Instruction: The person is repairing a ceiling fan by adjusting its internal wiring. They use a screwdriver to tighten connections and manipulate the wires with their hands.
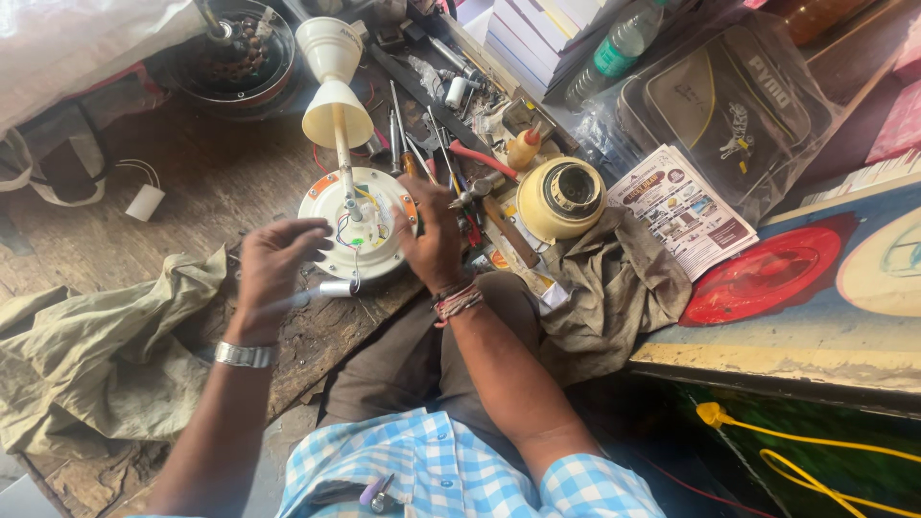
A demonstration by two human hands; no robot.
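Observation:
A round cream fan motor housing (pixel 331 203) with orange tabs and coloured wires lies on the worn wooden bench (pixel 206 182). A cream rod with two cone-shaped covers (pixel 336 113) rises from its centre. My left hand (pixel 273 264) hovers at the housing's left rim, fingers spread, blurred. My right hand (pixel 434 235) rests on the housing's right rim, fingers bent against it. A small silver cylinder (pixel 336 288) lies just below the housing between my hands. Whether either hand grips anything is unclear.
A cream domed cover (pixel 561 199) sits right of the housing, with a hammer (pixel 489 206), screwdrivers and pliers (pixel 422 144) behind. Crumpled cloths lie at left (pixel 91 355) and right (pixel 614 288). A leaflet (pixel 683 206), a black bag (pixel 729 105), a bottle (pixel 614 48) and another motor (pixel 230 53) surround them.

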